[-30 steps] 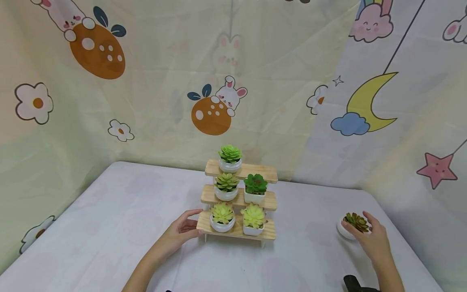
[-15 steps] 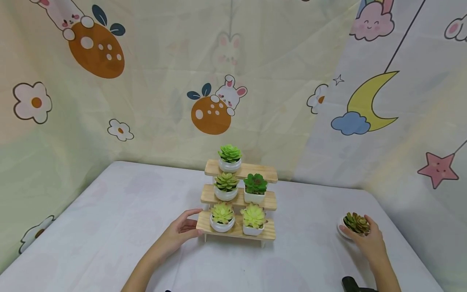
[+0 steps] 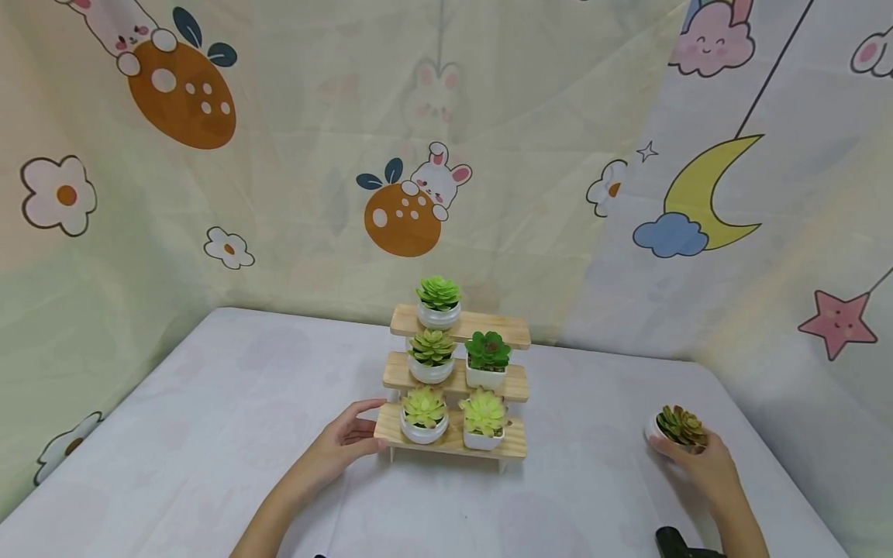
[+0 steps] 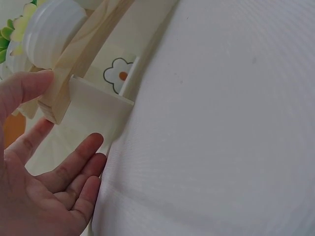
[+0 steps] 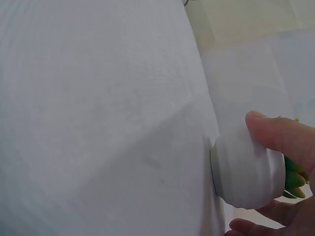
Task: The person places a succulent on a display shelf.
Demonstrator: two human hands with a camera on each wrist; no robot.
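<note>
My left hand point(image 3: 349, 438) pinches the left end of the lowest board of a three-tier wooden plant stand point(image 3: 456, 442) between thumb and index finger; its other fingers stay apart from the wood in the left wrist view. Over on the right, my right hand point(image 3: 711, 469) grips a brownish-green succulent in a white pot point(image 3: 681, 426). The right wrist view has the thumb and fingers around that white pot point(image 5: 246, 172), its base at the tablecloth; whether it touches cannot be told. Several green succulents in white pots stand on the boards, one alone on the top board point(image 3: 439, 294).
A white cloth covers the table point(image 3: 572, 465). Behind it hangs a printed fabric backdrop point(image 3: 523, 194) with cartoon rabbits, flowers and a moon. A black object point(image 3: 673, 541) shows at the bottom edge beside the right forearm.
My right hand's fingers have lowered and closed around the white pot, which stays in about the same place. My left hand keeps its hold on the stand.
</note>
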